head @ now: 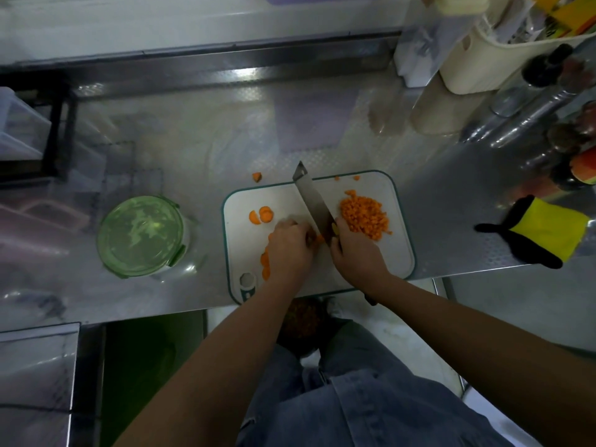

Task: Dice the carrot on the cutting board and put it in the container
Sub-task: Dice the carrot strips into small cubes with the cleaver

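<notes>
The right hand (356, 251) grips the knife (311, 201) while the left hand (288, 245) pinches carrot pieces (319, 238) on the cutting board (398, 253).

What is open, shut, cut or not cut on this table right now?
Container, shut, green lid on.
Carrot cubes, diced, heaped on the board.
Carrot slices, not diced yet.
Knife, gripped by right hand, blade on the board.
Left hand, holding a carrot piece by the blade.
</notes>
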